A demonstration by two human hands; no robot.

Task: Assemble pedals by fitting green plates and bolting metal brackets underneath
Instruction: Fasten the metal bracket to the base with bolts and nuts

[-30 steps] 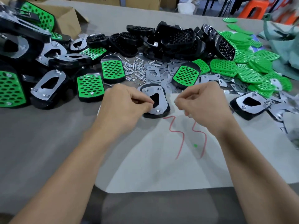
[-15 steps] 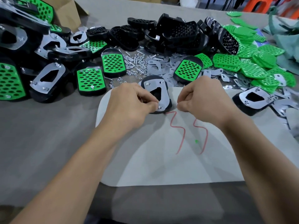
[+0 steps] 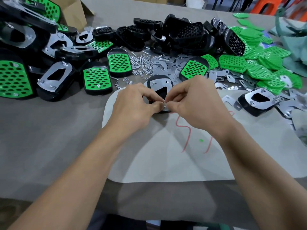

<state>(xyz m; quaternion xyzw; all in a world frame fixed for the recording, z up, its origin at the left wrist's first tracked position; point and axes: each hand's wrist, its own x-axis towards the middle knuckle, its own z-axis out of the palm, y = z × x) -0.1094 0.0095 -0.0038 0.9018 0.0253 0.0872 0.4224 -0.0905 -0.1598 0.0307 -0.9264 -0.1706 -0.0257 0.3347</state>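
Head view: black pedal (image 3: 149,80) lies underside up on the far edge of the white sheet (image 3: 166,160), metal bracket (image 3: 159,84) on top. Left hand (image 3: 136,105) grips the pedal's near end with curled fingers. Right hand (image 3: 196,103) pinches a small nut (image 3: 165,106) between thumb and forefinger at the bracket's near tip. Loose bolts and nuts (image 3: 142,63) lie just behind, green plates (image 3: 259,67) to the right, and finished pedals (image 3: 97,78) to the left.
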